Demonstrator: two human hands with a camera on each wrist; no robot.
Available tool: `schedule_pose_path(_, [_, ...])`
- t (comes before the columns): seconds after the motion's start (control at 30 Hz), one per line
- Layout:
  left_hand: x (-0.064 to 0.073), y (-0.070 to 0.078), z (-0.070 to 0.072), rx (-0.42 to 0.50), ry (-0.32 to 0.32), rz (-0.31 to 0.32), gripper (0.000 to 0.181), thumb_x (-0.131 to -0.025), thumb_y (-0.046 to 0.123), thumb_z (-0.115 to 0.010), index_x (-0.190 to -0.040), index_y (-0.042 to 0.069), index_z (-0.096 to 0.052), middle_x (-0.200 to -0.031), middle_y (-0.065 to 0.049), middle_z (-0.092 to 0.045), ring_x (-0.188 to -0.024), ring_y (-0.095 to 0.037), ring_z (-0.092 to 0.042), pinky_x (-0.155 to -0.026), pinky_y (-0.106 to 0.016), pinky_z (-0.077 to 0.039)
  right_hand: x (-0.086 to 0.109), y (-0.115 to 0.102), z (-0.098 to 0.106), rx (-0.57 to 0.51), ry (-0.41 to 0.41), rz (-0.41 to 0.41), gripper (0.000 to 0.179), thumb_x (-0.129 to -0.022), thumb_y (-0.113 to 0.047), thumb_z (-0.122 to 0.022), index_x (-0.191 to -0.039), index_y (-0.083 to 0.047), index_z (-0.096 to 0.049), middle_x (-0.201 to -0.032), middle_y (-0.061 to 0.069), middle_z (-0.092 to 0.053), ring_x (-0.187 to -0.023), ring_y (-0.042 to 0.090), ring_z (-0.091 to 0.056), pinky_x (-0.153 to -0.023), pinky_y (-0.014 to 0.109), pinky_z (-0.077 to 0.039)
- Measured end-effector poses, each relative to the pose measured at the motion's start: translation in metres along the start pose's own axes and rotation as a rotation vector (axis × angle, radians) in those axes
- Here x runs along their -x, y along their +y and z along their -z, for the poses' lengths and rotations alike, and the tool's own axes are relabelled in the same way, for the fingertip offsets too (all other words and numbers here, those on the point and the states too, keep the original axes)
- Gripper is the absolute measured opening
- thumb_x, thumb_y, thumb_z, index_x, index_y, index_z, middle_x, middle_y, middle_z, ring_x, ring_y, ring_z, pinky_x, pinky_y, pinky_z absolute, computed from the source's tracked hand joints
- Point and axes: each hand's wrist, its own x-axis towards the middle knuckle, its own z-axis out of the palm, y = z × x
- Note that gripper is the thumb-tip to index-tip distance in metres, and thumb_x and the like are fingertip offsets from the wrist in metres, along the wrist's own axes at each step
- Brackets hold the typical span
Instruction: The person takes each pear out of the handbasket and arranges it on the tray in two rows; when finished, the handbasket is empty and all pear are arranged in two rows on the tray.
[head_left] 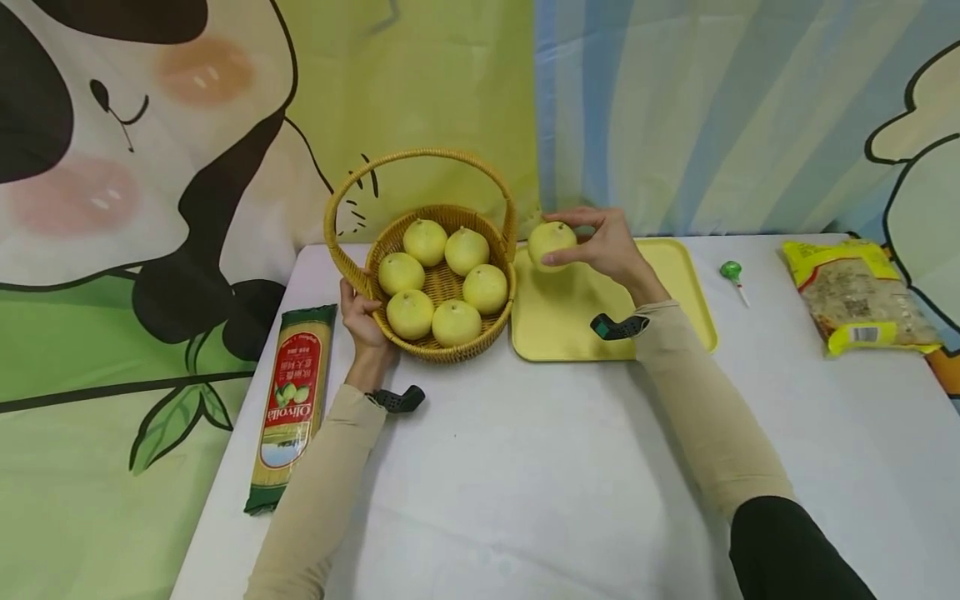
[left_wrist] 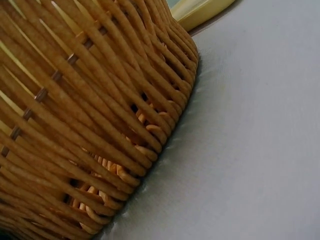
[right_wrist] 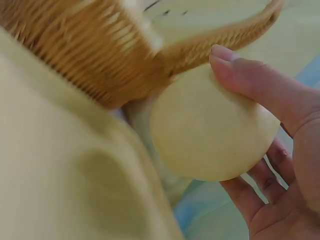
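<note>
My right hand (head_left: 603, 246) holds a round, pale yellow-green fruit (head_left: 551, 244) between thumb and fingers, above the left part of a yellow tray (head_left: 573, 333). In the right wrist view the smooth fruit (right_wrist: 210, 130) fills the middle, with the thumb on top and the other fingers under it. A wicker basket (head_left: 457, 353) with a tall arched handle stands left of the tray, several similar fruits inside it. At the basket's left side, my left hand (head_left: 363, 321) grips it near the foot of the handle. Only woven wall (left_wrist: 110, 100) and table show in the left wrist view, the hand hidden.
A pack of spaghetti (head_left: 294, 400) lies left of the basket, partly under the left forearm. Right of the tray are a green lollipop (head_left: 731, 271) and a yellow-ended clear bag (head_left: 862, 296). A printed curtain (head_left: 450, 75) hangs behind the white table (head_left: 510, 475).
</note>
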Motion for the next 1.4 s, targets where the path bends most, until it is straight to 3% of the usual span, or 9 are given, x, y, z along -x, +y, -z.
schedule_pose_path(0.2, [0.003, 0.000, 0.000, -0.011, 0.002, -0.006, 0.044, -0.073, -0.003, -0.030, -0.107, 0.012, -0.053, -0.115, -0.007, -0.051, -0.110, -0.020, -0.055, -0.095, -0.031, -0.045, -0.013, 0.024, -0.004, 0.041, -0.011, -0.049, 0.057, -0.075, -0.012, -0.096, -0.128, -0.009, -0.077, -0.139, 0.011, -0.070, -0.122, 0.019, -0.060, -0.076, 0.026, -0.047])
schedule_pose_path(0.3, [0.004, 0.000, -0.001, 0.009, -0.003, -0.001, 0.043, -0.073, -0.002, -0.031, -0.108, 0.011, -0.052, -0.116, -0.007, -0.050, -0.110, -0.020, -0.055, -0.095, -0.031, -0.046, -0.016, 0.029, -0.006, 0.058, -0.010, -0.062, 0.056, -0.075, -0.014, -0.097, -0.128, -0.011, -0.078, -0.139, 0.010, -0.071, -0.130, 0.021, -0.059, -0.084, 0.029, -0.049])
schedule_pose_path(0.4, [0.004, -0.002, -0.001, 0.019, -0.003, -0.005, 0.043, -0.072, -0.002, -0.030, -0.107, 0.010, -0.052, -0.115, -0.007, -0.050, -0.109, -0.020, -0.054, -0.094, -0.031, -0.046, -0.018, 0.034, -0.008, 0.055, -0.016, -0.073, 0.056, -0.075, -0.014, -0.097, -0.127, -0.012, -0.078, -0.139, 0.010, -0.071, -0.137, 0.023, -0.057, -0.102, 0.035, -0.051])
schedule_pose_path(0.5, [0.004, -0.004, -0.002, 0.018, -0.008, -0.012, 0.043, -0.072, -0.002, -0.029, -0.106, 0.010, -0.053, -0.114, -0.007, -0.050, -0.106, -0.020, -0.053, -0.092, -0.031, -0.045, -0.019, 0.038, -0.011, 0.051, -0.022, -0.085, 0.057, -0.074, -0.014, -0.097, -0.127, -0.012, -0.078, -0.139, 0.012, -0.071, -0.139, 0.024, -0.057, -0.115, 0.042, -0.046])
schedule_pose_path(0.6, [0.003, -0.005, -0.002, 0.004, -0.023, -0.028, 0.043, -0.071, -0.002, -0.029, -0.106, 0.009, -0.053, -0.113, -0.007, -0.051, -0.104, -0.020, -0.053, -0.091, -0.031, -0.045, -0.021, 0.038, -0.012, 0.066, -0.020, -0.088, 0.058, -0.074, -0.013, -0.097, -0.129, -0.012, -0.077, -0.141, 0.013, -0.069, -0.140, 0.025, -0.056, -0.119, 0.046, -0.042])
schedule_pose_path(0.77, [0.002, -0.005, -0.003, -0.014, -0.047, -0.051, 0.044, -0.071, -0.002, -0.030, -0.107, 0.010, -0.052, -0.111, -0.007, -0.050, -0.105, -0.019, -0.053, -0.093, -0.030, -0.045, -0.021, 0.035, -0.015, 0.108, -0.030, -0.086, 0.061, -0.076, -0.014, -0.096, -0.133, -0.014, -0.075, -0.144, 0.012, -0.068, -0.138, 0.026, -0.057, -0.115, 0.047, -0.044])
schedule_pose_path(0.9, [0.002, -0.006, -0.003, -0.024, -0.061, -0.045, 0.044, -0.073, -0.002, -0.029, -0.109, 0.010, -0.051, -0.112, -0.006, -0.049, -0.108, -0.019, -0.053, -0.095, -0.031, -0.045, -0.021, 0.032, -0.017, 0.152, -0.048, -0.079, 0.063, -0.076, -0.015, -0.096, -0.135, -0.015, -0.073, -0.145, 0.012, -0.067, -0.141, 0.028, -0.055, -0.120, 0.047, -0.040])
schedule_pose_path(1.17, [-0.003, -0.005, -0.002, -0.046, -0.050, -0.054, 0.044, -0.072, -0.002, -0.028, -0.107, 0.011, -0.051, -0.113, -0.005, -0.049, -0.111, -0.019, -0.053, -0.098, -0.030, -0.044, -0.024, 0.020, -0.011, 0.271, -0.127, -0.045, 0.074, -0.079, -0.022, -0.095, -0.146, -0.014, -0.065, -0.152, 0.011, -0.061, -0.146, 0.030, -0.053, -0.119, 0.047, -0.042])
schedule_pose_path(1.4, [-0.002, -0.003, 0.003, -0.048, -0.032, -0.049, 0.044, -0.071, -0.003, -0.029, -0.107, 0.010, -0.051, -0.114, -0.007, -0.049, -0.112, -0.020, -0.054, -0.099, -0.030, -0.044, -0.014, -0.008, -0.006, 0.240, -0.134, -0.010, 0.076, -0.082, -0.017, -0.092, -0.150, -0.006, -0.059, -0.155, 0.015, -0.057, -0.141, 0.036, -0.057, -0.119, 0.049, -0.043])
